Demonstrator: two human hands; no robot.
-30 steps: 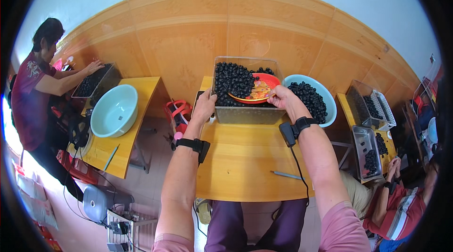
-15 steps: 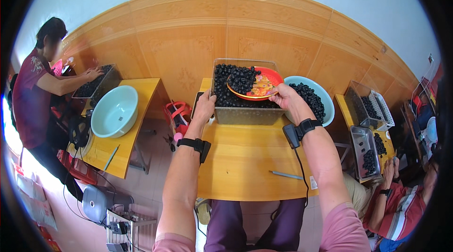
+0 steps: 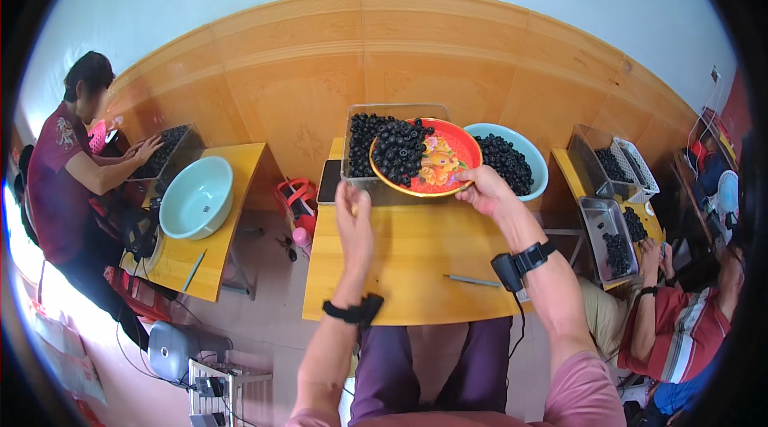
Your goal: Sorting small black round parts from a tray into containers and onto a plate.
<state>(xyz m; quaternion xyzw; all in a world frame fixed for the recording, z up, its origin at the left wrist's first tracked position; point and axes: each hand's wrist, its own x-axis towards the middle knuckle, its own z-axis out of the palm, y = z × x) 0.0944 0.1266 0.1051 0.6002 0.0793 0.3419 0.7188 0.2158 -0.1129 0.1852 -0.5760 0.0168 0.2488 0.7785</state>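
Note:
My right hand (image 3: 483, 190) pinches the right near rim of a round red plate (image 3: 448, 159) with a flower pattern and a yellow edge. A heap of small black rounded pieces (image 3: 400, 153), some with holes, covers the plate's left half. The plate is held over a clear plastic bin (image 3: 400, 109), which contains more such pieces; the plate hides much of them. My left hand (image 3: 353, 219) is raised over the table just in front of the bin, fingers stretched and holding nothing. Right of the bin, a pale blue basin (image 3: 542, 177) also contains black pieces.
On the wooden table (image 3: 384, 267) lie a grey pen-like stick (image 3: 472, 280) and a flat dark device (image 3: 329, 181). To the left, a person (image 3: 68, 163) reaches into another bin beside a light blue basin (image 3: 196, 197). At right, another person (image 3: 680, 331) sits near a metal tray (image 3: 596, 243).
My left hand has come away from the bin's left edge, toward me. The plate has moved nearer and tilts more toward me, still in my right hand.

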